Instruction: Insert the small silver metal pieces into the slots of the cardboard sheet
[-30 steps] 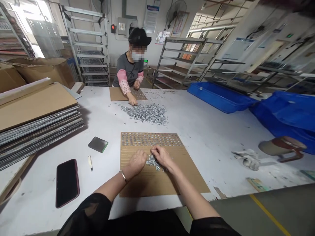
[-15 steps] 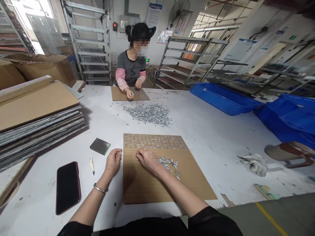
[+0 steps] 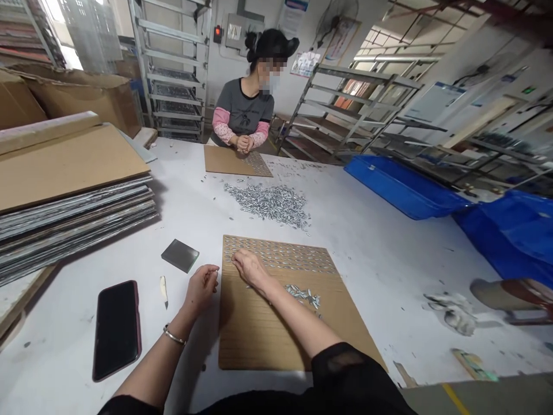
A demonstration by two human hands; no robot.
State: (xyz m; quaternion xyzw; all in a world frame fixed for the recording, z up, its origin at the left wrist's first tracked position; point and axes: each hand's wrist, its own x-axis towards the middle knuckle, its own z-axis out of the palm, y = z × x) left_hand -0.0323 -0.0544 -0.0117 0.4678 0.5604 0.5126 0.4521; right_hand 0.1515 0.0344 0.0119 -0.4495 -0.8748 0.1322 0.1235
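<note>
A brown cardboard sheet lies before me, with rows of small silver leaf-shaped pieces along its far end. My right hand is over the sheet, fingertips pinched at the left end of the nearest row. Whatever is in that pinch is hidden. Beside the sheet's left edge, my left hand is closed, with thumb and fingertips together; I cannot make out what they hold. A small loose heap of silver pieces rests on the sheet, partly behind my right forearm.
A large pile of silver pieces lies farther back. Opposite, a co-worker leans over another sheet. To my left are a phone, a knife, a dark block and stacked boards. Blue bins stand right.
My right hand has moved up and left to the row's left end. My left hand stays beside the sheet. The co-worker's hands have come together, and the view has shifted slightly.
</note>
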